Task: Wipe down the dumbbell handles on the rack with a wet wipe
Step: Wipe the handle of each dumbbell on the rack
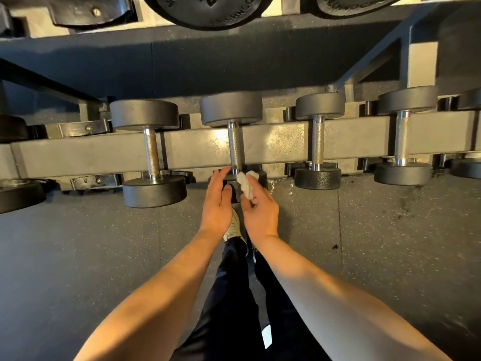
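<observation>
Several black dumbbells lie across a grey metal rack rail [78, 155]. The middle dumbbell has a knurled steel handle [235, 147]. My right hand [260, 212] pinches a crumpled white wet wipe [246, 184] just below the near end of that handle, over the dumbbell's near head, which is mostly hidden. My left hand [217, 204] lies with straight fingers against the left side of that near head, fingertips close to the handle's base. Other handles show to the left [151, 152] and right [317, 142], [402, 138].
An upper rack tier with larger dumbbell heads [208, 9] hangs over the top of the view. The speckled rubber floor [104, 243] spreads below the rack. My dark trousers and a white shoe [233, 230] are directly beneath my hands.
</observation>
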Demonstrator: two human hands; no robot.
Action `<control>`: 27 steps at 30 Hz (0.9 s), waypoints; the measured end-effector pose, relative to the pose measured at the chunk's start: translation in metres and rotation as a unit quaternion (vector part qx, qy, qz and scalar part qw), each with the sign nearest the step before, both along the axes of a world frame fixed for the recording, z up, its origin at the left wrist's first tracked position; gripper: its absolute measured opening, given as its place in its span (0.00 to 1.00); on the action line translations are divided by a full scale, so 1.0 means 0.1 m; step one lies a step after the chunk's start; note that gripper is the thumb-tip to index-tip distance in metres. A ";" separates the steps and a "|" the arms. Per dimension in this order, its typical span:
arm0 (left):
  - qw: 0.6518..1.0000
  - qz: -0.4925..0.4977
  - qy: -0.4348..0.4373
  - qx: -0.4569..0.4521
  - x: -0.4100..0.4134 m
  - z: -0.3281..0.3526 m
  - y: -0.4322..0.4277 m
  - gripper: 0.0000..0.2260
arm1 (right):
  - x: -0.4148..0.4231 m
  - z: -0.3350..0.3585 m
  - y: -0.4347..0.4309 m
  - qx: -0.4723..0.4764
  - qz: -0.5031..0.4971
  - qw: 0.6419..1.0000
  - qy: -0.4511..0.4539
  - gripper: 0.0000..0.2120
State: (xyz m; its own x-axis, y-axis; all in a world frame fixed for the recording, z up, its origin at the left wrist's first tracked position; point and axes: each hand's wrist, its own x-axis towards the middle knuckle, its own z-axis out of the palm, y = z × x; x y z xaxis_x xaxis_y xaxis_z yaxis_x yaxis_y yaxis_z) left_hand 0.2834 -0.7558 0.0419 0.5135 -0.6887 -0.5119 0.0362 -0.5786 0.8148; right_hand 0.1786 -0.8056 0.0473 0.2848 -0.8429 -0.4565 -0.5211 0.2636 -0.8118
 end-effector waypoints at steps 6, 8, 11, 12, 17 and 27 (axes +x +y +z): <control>0.994 -0.068 -0.080 -0.015 -0.06 -0.05 0.05 0.18 | 0.04 0.03 -0.04 0.062 0.181 0.981 -0.036 0.32; 0.986 -0.114 -0.120 0.004 -0.05 -0.10 0.05 0.19 | -0.01 0.08 -0.09 0.086 0.143 0.985 -0.042 0.29; 0.966 -0.169 -0.194 0.028 -0.10 -0.15 0.03 0.21 | -0.08 0.07 -0.21 0.020 0.046 0.999 -0.004 0.25; 0.956 -0.184 -0.228 0.032 -0.15 -0.18 0.01 0.22 | -0.09 0.05 -0.27 -0.012 0.039 0.999 0.020 0.25; 0.916 -0.212 -0.339 0.040 -0.26 -0.33 0.01 0.24 | 0.00 -0.03 -0.37 -0.042 0.080 0.994 0.067 0.20; 0.988 0.155 -0.017 0.002 -0.08 -0.35 -0.05 0.18 | 0.08 -0.07 -0.15 -0.130 0.116 0.978 0.111 0.18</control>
